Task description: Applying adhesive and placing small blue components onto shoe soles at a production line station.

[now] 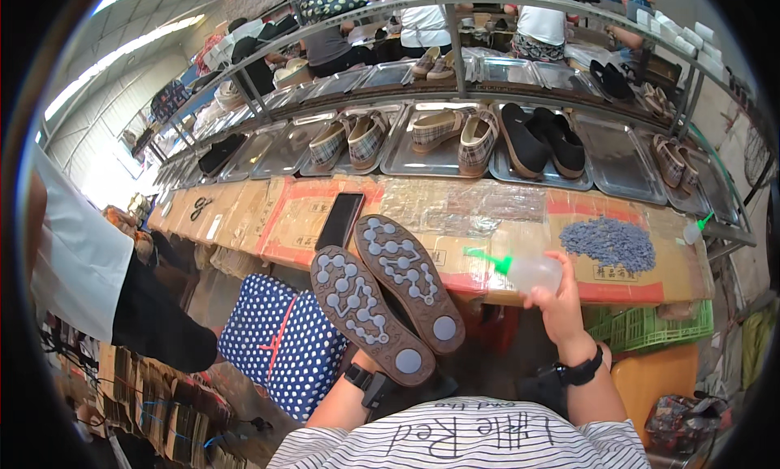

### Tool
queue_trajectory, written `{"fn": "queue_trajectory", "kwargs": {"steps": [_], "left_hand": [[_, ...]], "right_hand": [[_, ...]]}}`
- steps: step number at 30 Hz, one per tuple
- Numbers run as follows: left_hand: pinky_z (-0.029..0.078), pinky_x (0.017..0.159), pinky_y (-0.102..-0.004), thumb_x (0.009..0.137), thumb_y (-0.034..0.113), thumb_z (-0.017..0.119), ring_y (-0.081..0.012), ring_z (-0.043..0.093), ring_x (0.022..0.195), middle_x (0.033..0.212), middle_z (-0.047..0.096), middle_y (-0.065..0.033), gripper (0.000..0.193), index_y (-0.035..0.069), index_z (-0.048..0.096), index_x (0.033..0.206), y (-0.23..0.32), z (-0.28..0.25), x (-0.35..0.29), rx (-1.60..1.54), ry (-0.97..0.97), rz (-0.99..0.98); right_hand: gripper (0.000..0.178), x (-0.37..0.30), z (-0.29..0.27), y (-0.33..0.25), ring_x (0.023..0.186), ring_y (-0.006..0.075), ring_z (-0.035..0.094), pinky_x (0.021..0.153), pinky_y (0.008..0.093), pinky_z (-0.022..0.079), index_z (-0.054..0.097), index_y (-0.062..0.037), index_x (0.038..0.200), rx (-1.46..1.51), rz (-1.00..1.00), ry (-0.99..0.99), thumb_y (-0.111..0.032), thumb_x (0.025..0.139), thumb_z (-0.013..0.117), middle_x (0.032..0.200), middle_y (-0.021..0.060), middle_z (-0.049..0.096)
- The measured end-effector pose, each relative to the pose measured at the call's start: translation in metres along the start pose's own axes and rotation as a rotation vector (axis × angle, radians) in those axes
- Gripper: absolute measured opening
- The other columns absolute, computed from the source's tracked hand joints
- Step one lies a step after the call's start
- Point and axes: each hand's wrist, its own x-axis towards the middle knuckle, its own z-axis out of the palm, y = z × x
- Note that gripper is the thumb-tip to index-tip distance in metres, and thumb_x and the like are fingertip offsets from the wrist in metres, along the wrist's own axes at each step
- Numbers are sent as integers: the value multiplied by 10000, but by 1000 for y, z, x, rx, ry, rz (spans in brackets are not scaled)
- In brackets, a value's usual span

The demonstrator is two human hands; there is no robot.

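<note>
A pair of shoes [378, 294] is tilted with its brown soles facing me, and blue-grey round pads and link shapes fill the tread. My left hand [366, 360] is at the heel end, mostly hidden behind the soles, and appears to hold the pair. In my right hand [559, 300] is a translucent squeeze bottle [530, 272], its green nozzle pointing left toward the shoes, slightly blurred. The bottle is apart from the soles, above the front edge of the cardboard-covered bench [455, 197]. To its right lies a heap of small blue-grey pieces [608, 243].
A black phone [340, 219] lies just beyond the toes; scissors [200, 207] lie further left. Behind the bench, metal trays [621, 160] carry plaid and black shoes. A green crate [650, 324] stands below right, a polka-dot cushion [280, 339] below left. A person [81, 258] stands at left.
</note>
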Motion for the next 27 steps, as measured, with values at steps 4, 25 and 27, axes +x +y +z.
{"fn": "queue_trajectory", "kwargs": {"steps": [4, 25, 27], "left_hand": [[421, 1079, -396, 1087, 343, 339, -183, 484, 1297, 1449, 499, -64, 463, 89, 417, 1467, -6, -11, -4, -63, -9, -31], [428, 1074, -392, 1087, 337, 349, -190, 493, 1282, 1431, 506, -66, 451, 92, 427, 1457, -33, -33, 11, -298, -106, -107], [429, 1074, -392, 1087, 337, 350, -191, 494, 1280, 1429, 507, -67, 450, 93, 427, 1457, -35, -35, 12, -314, -120, -117]], "right_hand": [[789, -31, 18, -7, 1003, 173, 645, 876, 322, 528, 429, -66, 1322, -211, -128, -122, -142, 700, 909, 1103, 90, 646], [693, -35, 33, -11, 886, 228, 697, 780, 320, 556, 526, -20, 1249, -521, -349, -143, -152, 695, 920, 1016, 134, 679], [691, -35, 33, -11, 885, 231, 698, 776, 321, 557, 530, -20, 1246, -514, -341, -142, -152, 692, 922, 1016, 135, 679]]}}
